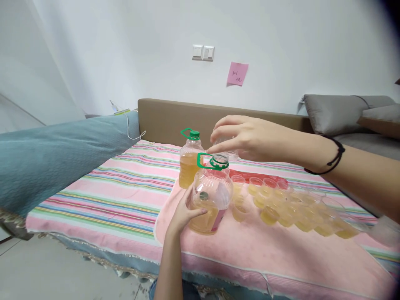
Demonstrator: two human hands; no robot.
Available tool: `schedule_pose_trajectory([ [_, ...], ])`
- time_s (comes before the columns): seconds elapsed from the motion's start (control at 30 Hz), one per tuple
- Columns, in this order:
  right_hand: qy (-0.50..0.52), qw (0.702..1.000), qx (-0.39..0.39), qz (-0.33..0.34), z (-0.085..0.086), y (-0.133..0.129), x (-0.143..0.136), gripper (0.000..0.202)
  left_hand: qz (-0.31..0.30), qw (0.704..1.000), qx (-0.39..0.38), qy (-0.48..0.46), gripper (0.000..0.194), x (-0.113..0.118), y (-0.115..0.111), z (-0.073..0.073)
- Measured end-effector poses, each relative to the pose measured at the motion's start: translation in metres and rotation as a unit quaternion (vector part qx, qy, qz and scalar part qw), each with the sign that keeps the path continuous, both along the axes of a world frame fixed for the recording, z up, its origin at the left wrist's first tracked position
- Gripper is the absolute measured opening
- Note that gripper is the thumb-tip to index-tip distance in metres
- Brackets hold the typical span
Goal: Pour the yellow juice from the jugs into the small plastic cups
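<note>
My left hand is wrapped round the lower side of a clear plastic juice bottle, which stands upright, partly filled with pale yellow liquid. The bottle's neck is uncapped, with a green carrying ring round it. Just above and behind that neck, my right hand has its fingers curled round a clear plastic cup, largely hidden by the fingers. A second juice bottle, green-capped and fuller, stands behind on the left. To the right are several clear cups of yellow liquid in rows.
A pink mat lies over a striped cloth. Behind the cups is red plastic packaging. A brown headboard runs along the wall, with grey cushions at the right and a blue padded side at the left.
</note>
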State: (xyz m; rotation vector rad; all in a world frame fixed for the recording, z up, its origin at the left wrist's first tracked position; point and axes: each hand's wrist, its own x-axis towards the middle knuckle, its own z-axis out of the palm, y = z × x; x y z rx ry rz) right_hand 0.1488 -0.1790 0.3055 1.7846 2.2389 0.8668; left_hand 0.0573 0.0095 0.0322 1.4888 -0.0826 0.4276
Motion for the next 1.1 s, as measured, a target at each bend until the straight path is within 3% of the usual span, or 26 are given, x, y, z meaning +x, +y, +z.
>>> schedule_pose_trajectory([
  [0.53, -0.068, 0.997, -0.007, 0.041, -0.008, -0.007, -0.001, 0.041, 0.018, 0.999, -0.009, 0.037, 0.089, -0.002, -0.001, 0.005],
  [0.73, -0.053, 0.999, 0.005, 0.006, -0.013, -0.026, 0.002, 0.041, 0.028, 0.999, 0.007, 0.034, 0.092, -0.001, 0.001, 0.003],
  [0.87, 0.041, 0.997, 0.034, -0.051, -0.023, -0.053, 0.016, 0.043, 0.030, 0.998, 0.010, 0.045, 0.096, 0.000, 0.002, 0.005],
  [0.97, 0.130, 0.984, 0.071, -0.096, -0.035, -0.089, 0.027, 0.046, 0.034, 0.998, 0.008, 0.053, 0.095, -0.001, 0.003, 0.006],
  [1.03, 0.196, 0.960, 0.127, -0.153, -0.045, -0.120, 0.032, 0.052, 0.037, 0.997, 0.015, 0.064, 0.095, 0.000, 0.005, 0.006],
  [1.1, 0.257, 0.916, 0.203, -0.232, -0.056, -0.158, 0.037, 0.056, 0.040, 0.996, 0.014, 0.075, 0.096, 0.004, 0.008, 0.006],
])
